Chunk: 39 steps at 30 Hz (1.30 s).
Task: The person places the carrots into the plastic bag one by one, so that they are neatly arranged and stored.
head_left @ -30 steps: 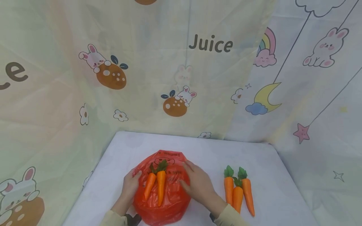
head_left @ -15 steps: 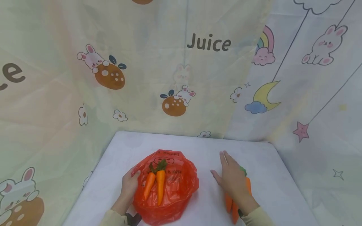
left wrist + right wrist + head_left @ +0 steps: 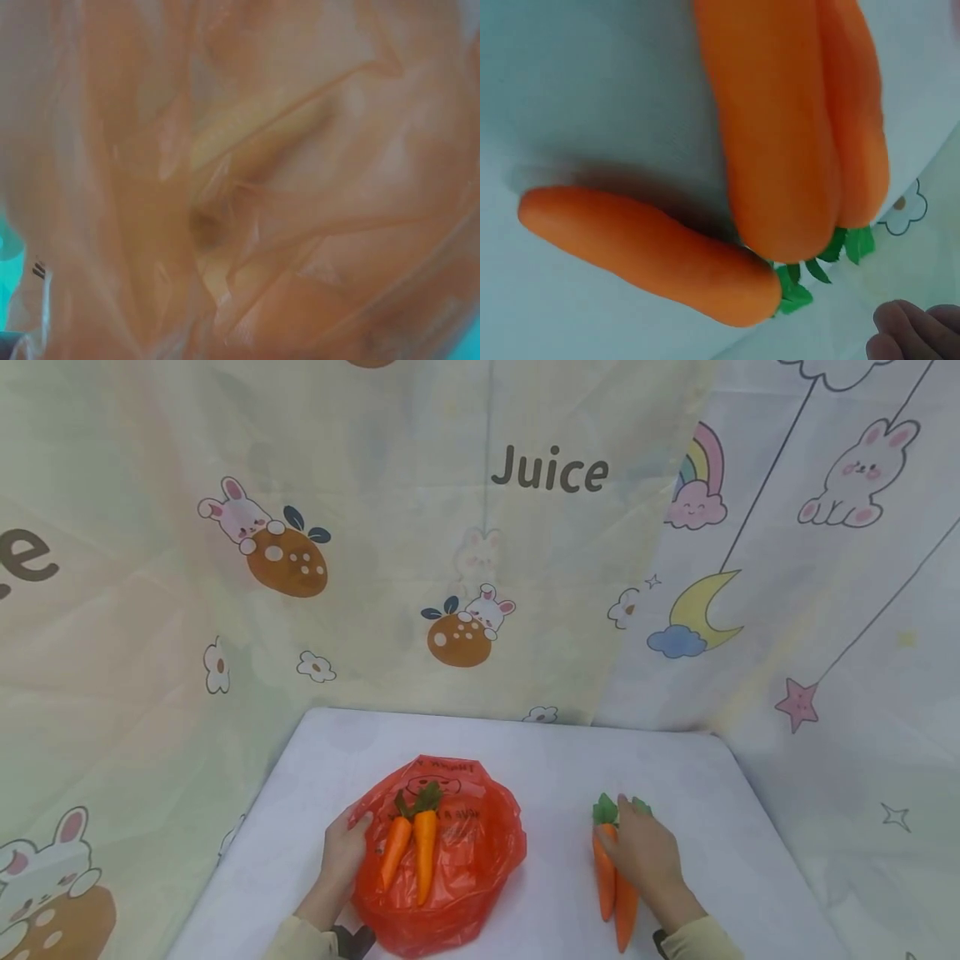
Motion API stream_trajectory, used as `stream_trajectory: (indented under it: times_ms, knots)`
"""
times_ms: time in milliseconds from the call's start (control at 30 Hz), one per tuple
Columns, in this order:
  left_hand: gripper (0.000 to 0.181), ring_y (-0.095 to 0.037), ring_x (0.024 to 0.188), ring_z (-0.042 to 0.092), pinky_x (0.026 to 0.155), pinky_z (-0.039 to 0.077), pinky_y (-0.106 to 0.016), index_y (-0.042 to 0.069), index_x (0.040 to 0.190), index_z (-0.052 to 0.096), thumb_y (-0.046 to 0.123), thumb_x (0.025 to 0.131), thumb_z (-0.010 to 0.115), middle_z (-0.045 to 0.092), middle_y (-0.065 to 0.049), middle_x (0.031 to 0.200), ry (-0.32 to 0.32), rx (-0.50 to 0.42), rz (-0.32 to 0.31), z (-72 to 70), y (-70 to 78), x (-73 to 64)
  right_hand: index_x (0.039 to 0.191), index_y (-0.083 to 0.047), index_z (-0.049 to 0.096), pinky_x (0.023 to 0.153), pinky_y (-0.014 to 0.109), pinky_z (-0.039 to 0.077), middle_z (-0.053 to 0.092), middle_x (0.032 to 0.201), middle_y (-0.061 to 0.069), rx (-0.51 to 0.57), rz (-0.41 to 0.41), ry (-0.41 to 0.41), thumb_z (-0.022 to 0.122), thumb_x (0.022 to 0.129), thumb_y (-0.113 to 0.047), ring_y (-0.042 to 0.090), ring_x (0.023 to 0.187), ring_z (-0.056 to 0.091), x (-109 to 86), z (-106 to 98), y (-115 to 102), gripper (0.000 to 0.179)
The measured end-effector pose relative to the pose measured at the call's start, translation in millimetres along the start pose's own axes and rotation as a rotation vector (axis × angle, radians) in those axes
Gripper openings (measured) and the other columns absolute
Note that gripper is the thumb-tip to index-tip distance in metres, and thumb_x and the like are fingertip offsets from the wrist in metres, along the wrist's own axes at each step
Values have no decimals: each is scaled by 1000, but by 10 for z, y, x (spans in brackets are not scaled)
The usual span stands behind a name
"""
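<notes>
My left hand [image 3: 345, 847] holds the left rim of a red plastic bag [image 3: 472, 877], its thumb on the inner side. Two carrots [image 3: 425, 852] with green leaves lie inside the open bag, side by side. In the left wrist view the translucent bag [image 3: 322, 292] fills the picture and hides the fingers. On the right, my right hand [image 3: 647, 852] hovers over a group of three carrots and covers part of them. One carrot [image 3: 652, 259] lies apart from two others [image 3: 780, 135] in the right wrist view, where the fingertips [image 3: 907, 330] appear near the leaves, holding nothing.
A white table [image 3: 555, 777] carries everything. Behind it and at the sides hangs a patterned cloth [image 3: 375, 527] with rabbits and flowers. Dark bands [image 3: 354, 942] are on both wrists.
My right hand has let go of the bag's right rim and moved right to the loose carrots, then its fingers drew in over them. My left hand stays on the bag.
</notes>
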<state>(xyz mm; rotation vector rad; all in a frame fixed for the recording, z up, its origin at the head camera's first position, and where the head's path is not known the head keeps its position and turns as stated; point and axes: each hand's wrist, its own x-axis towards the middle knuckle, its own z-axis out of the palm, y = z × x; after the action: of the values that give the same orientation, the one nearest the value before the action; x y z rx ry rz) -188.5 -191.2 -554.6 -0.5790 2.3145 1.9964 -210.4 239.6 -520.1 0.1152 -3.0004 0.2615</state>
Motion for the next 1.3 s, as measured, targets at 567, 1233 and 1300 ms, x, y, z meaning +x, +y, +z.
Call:
stream_trajectory:
  times_ms: [567,1233,1300]
  knots:
    - [52,-42,125,54,103,45,-56,3,151,40,31,108,47,51,-22,144,20,5,4,80,-40,4,88,-1,65,50,35,44,58,68,1,120,97,-156,76,85,-31,18,59,51,4,149,102,32]
    - [51,-43,127,53,103,45,-55,1,152,39,27,108,47,50,-23,146,21,10,14,16,-33,-2,112,10,68,79,53,56,72,100,19,169,108,-190,80,83,-21,36,89,68,45,425,26,44]
    - [51,-43,127,53,103,45,-54,2,151,39,28,108,47,51,-22,145,22,5,14,12,-34,-3,117,10,66,85,56,55,71,108,21,195,126,-200,80,83,-20,37,94,68,47,456,1,47]
